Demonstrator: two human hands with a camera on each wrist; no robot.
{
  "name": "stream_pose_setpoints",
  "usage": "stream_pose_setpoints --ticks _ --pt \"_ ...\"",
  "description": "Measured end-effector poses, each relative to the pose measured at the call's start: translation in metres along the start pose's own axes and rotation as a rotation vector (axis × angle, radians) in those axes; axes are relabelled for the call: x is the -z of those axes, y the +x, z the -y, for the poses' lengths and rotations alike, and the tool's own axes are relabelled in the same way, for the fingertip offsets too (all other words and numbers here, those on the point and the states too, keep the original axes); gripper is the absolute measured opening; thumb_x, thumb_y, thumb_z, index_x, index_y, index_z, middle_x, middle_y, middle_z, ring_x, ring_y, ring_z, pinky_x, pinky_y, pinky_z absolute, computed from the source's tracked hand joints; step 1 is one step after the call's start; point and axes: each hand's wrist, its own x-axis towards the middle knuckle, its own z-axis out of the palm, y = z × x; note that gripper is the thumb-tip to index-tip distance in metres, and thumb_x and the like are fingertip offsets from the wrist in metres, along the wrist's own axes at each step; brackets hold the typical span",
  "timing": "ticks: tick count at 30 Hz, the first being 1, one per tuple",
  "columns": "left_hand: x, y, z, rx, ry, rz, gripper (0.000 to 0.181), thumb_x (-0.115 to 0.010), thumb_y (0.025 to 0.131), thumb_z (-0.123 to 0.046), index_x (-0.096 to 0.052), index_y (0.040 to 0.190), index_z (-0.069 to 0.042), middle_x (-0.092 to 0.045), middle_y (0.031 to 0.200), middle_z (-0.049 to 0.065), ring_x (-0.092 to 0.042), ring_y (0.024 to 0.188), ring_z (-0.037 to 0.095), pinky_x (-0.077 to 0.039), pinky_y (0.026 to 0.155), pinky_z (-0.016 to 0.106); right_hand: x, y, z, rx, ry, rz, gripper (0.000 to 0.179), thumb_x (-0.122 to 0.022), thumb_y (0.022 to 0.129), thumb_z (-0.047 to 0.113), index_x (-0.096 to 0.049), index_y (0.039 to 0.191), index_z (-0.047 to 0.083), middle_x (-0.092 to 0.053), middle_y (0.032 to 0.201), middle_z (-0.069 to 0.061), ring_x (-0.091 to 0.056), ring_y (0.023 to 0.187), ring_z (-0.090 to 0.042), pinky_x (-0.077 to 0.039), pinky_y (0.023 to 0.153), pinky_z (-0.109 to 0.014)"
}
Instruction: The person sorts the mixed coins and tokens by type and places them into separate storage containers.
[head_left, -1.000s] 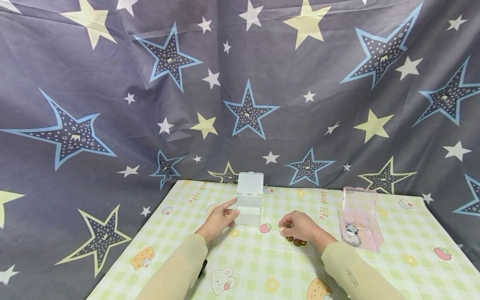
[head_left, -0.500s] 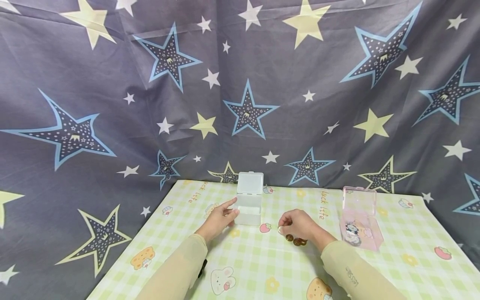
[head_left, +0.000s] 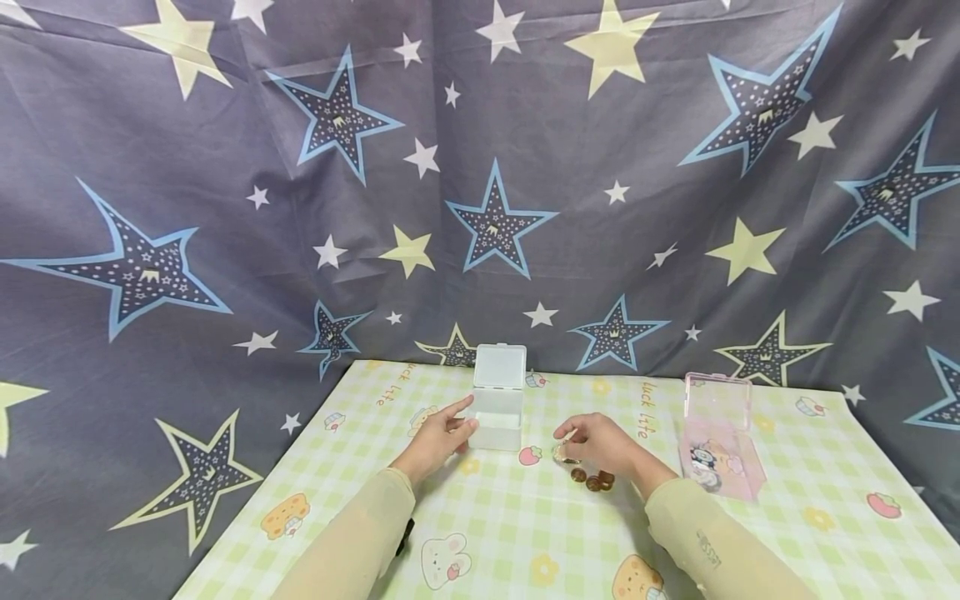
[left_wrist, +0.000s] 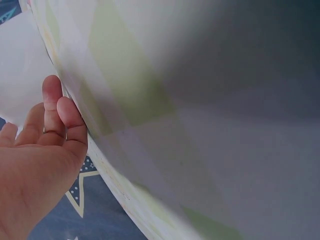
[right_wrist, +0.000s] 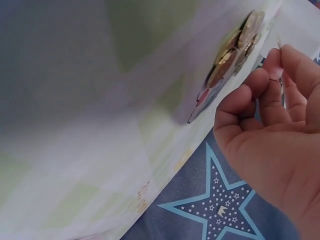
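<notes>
A small white box (head_left: 498,437) stands with its lid (head_left: 500,367) raised at the back of the table. My left hand (head_left: 441,437) rests against the box's left side, thumb low and index finger higher; in the left wrist view the fingers (left_wrist: 53,117) are only slightly bent. To the right of the box, my right hand (head_left: 600,442) is just above the tablecloth. Its thumb and a finger pinch a thin gold-coloured coin (right_wrist: 279,43), seen edge-on in the right wrist view. Several brownish-gold coins (head_left: 594,482) lie beneath this hand, some overlapping (right_wrist: 223,67).
A see-through pink box (head_left: 738,483) with its lid (head_left: 718,400) up stands at the right; a black-and-white item (head_left: 703,468) shows in it. The checked tablecloth (head_left: 360,533) has printed figures. A starry curtain (head_left: 420,275) hangs behind the table.
My right hand has shifted slightly, with its index finger reaching further forward, and more of the coins beneath shows. The left hand and both boxes stay in place.
</notes>
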Motion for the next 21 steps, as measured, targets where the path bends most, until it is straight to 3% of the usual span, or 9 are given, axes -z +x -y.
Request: stream_pose_setpoints --ticks 5,13,21 --pt "-0.001 0.000 0.001 0.004 0.000 -0.004 0.061 -0.065 0.109 -0.032 -0.044 0.165 -0.023 -0.077 0.132 0.012 -0.069 0.084 0.022 -0.050 0.077 0.029 0.003 0.000 0.003 -0.024 0.106 -0.023 0.026 -0.070 0.102 0.013 -0.076 0.127 0.009 -0.077 0.101 -0.005 -0.073 0.092 -0.021 -0.056 0.082 -0.035" --pt "-0.001 0.000 0.001 0.005 0.005 -0.003 0.061 -0.065 0.109 -0.034 -0.044 0.165 -0.024 -0.074 0.137 0.013 -0.071 0.086 0.020 -0.052 0.081 0.030 0.001 0.006 0.007 -0.087 0.245 -0.073 0.024 -0.070 0.101 0.018 -0.080 0.122 0.013 -0.078 0.118 -0.003 -0.071 0.105 -0.020 -0.056 0.100 -0.045" --pt "-0.001 0.000 0.001 0.011 0.007 0.001 0.061 -0.065 0.109 -0.035 -0.044 0.165 -0.025 -0.076 0.134 0.011 -0.069 0.084 0.021 -0.049 0.078 0.030 -0.001 0.008 0.013 -0.100 0.288 -0.072 0.027 -0.067 0.102 0.020 -0.080 0.124 0.012 -0.075 0.135 -0.005 -0.069 0.127 -0.025 -0.051 0.113 -0.052"
